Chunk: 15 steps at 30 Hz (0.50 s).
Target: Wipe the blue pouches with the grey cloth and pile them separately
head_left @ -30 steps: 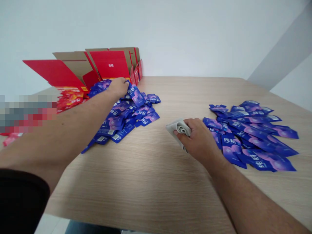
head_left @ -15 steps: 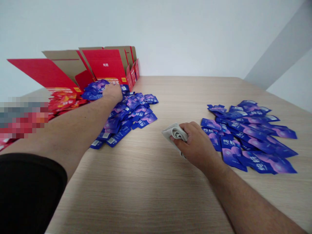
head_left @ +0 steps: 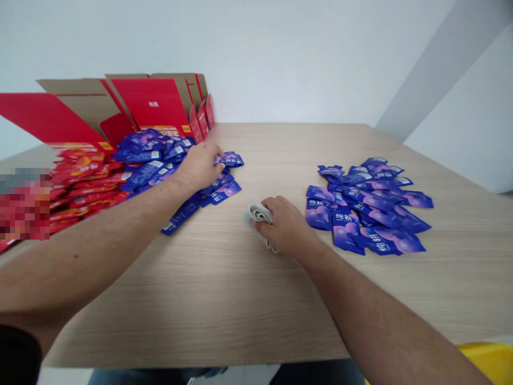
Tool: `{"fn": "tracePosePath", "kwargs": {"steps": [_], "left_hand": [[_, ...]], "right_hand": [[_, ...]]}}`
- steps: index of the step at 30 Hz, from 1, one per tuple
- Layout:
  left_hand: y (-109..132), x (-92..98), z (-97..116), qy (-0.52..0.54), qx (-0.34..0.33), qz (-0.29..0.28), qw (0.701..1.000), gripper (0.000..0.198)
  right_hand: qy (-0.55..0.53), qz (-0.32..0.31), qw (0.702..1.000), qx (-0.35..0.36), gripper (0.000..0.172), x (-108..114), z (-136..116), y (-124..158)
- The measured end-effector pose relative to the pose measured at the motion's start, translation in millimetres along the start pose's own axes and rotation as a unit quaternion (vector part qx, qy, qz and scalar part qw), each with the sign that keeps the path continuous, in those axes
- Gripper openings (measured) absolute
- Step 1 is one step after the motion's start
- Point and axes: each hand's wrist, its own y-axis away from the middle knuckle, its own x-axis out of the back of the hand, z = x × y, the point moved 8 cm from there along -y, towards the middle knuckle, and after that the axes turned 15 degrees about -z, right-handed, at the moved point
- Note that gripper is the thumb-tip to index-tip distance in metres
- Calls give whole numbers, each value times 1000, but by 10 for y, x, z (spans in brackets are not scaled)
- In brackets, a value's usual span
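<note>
My right hand is closed around a folded, pale grey cloth, low over the middle of the table. At the far left pile, my left hand has its thumb and fingers curled about the near end of a blue sachet. More blue-purple sachets lie under and beside that hand, partly covered by it and the forearm. To the right of my right hand, a second spread of blue sachets overlaps on the wood-grain table.
Red sachets are heaped at the left, next to the blue pile. Behind them stand open red cardboard boxes with raised flaps. A pale wall closes off the table's far side. Something yellow shows at the lower right corner.
My left hand has moved right, from the back of the blue pile to its right edge, and its fingers now curl at a sachet. My right hand still grips the cloth. The view has shifted.
</note>
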Motion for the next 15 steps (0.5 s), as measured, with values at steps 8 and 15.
{"fn": "tracePosePath", "kwargs": {"steps": [8,15], "left_hand": [[-8,-394,1018,200,-106,-94,970,13],[-28,-801,2210,28,-196,-287,937,32]], "right_hand": [[15,-138,990,1,30,-278,-41,-44],[13,-98,995,19,46,-308,-56,-78]]}}
